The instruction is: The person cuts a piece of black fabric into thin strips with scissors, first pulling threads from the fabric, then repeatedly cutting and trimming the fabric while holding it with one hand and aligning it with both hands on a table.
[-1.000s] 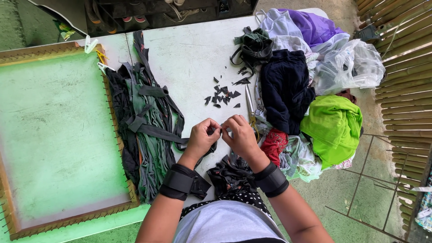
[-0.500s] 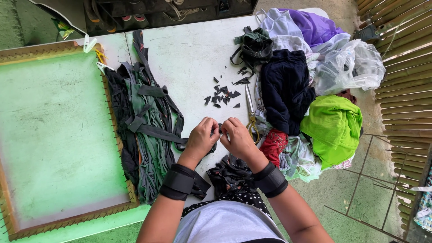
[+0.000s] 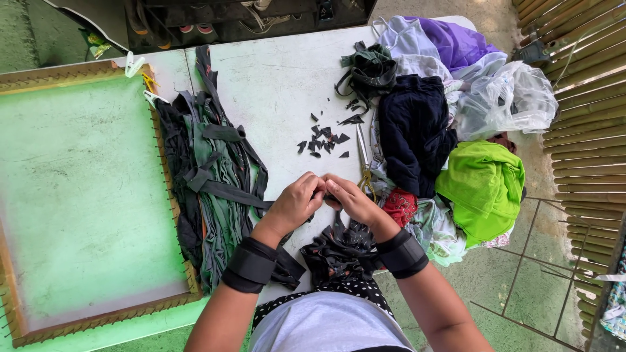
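- What the left hand and right hand pinch between them is covered by the fingers; only a dark sliver shows.
- The dark cloth heap below the wrists is partly hidden by both forearms.
- The scissors have their handles half tucked under the clothes pile.
- The wooden frame is cut off by the left edge.
- The scraps on the desk are too small to tell apart.
- Things on the shelf at the top are cropped and dim.
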